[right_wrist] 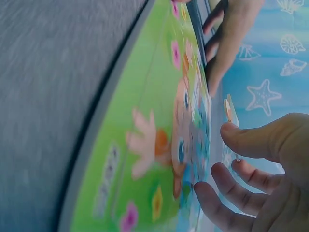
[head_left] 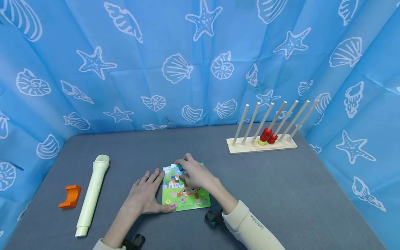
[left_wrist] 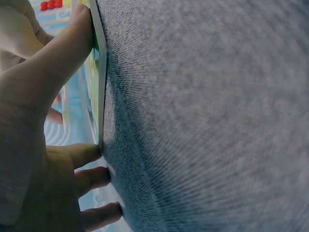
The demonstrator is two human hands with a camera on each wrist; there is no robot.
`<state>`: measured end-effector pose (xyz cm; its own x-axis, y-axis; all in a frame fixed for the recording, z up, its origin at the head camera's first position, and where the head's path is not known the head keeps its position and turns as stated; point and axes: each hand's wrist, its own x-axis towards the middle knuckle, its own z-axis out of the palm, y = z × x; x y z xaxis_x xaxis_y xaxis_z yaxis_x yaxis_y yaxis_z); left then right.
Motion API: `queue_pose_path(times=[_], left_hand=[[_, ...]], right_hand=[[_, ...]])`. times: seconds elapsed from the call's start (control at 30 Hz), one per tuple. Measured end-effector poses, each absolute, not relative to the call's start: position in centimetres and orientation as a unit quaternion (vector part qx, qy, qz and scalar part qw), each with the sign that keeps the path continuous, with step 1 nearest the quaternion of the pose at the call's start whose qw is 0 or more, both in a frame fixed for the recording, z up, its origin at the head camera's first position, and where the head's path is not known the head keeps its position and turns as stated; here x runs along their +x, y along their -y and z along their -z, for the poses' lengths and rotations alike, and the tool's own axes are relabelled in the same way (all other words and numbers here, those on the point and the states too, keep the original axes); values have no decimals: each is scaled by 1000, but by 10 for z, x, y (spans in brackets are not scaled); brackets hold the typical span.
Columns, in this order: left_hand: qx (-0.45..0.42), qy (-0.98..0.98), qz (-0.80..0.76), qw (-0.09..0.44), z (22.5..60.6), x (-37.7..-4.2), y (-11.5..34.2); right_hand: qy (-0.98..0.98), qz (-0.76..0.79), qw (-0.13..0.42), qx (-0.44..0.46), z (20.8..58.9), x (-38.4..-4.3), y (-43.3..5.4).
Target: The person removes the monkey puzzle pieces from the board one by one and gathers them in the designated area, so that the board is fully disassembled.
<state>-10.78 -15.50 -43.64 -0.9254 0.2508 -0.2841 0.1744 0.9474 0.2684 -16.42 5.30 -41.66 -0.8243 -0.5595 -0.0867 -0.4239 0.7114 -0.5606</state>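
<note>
Right hand (head_left: 196, 174) pinching 1 piece (right_wrist: 231, 113); left hand (head_left: 144, 196) outspread, touching puzzle (head_left: 189, 205) at 9 o'clock; weak bracing could cause skidding.

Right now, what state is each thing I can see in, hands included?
Puzzle: flat, picture up; partly hidden
Puzzle piece: pinched, raised off the puzzle
Right hand: pinching the puzzle piece
Left hand: touching the puzzle's edge
Microphone: lying down
Orange block: lying beside the microphone
Peg stand: pegs pointing up, rings on two
Curtain: hanging, creased
</note>
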Motion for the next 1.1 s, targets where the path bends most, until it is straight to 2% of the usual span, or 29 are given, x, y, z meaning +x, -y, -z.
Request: queue_pose_path(times=[0.47, 1.1], left_hand=[[110, -973, -111, 168, 434, -108, 152], [108, -970, -123, 179, 435, -110, 152]], right_hand=[[-926, 250, 96, -265, 411, -167, -105], [-949, 211, 90, -216, 419, -169, -177]])
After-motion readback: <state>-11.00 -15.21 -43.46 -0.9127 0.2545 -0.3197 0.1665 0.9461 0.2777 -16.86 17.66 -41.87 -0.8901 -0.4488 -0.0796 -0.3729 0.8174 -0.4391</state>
